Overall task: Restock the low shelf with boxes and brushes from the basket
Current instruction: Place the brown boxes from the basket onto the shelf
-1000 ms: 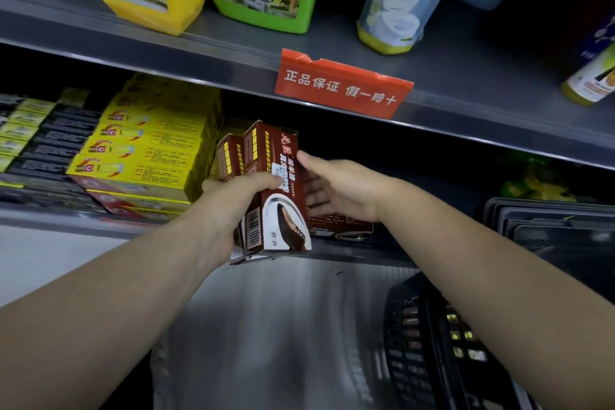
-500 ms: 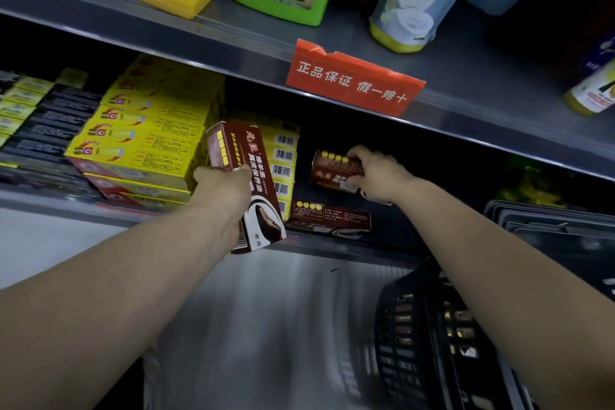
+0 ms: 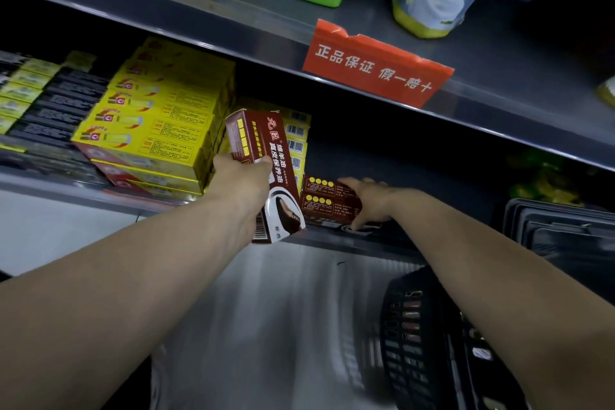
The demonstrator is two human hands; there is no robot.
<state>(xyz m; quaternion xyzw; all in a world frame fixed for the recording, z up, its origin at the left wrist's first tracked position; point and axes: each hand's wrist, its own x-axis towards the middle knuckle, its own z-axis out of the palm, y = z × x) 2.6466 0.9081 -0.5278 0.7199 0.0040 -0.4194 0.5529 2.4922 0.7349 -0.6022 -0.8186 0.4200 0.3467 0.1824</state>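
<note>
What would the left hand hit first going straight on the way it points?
The left hand grips a brown box aimed into the low shelf; the box would likely meet the stack of yellow barcoded boxes right behind it first. Depth is unclear.

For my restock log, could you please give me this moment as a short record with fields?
Left hand: grips a brown box, tilted, at the front edge of the shelf
Right hand: holds the right end of the stack, two brown boxes lying flat on the shelf
Yellow boxes: piled left of the brown box
Basket: lower right, below the shelf
Red sign: above the stack
</note>
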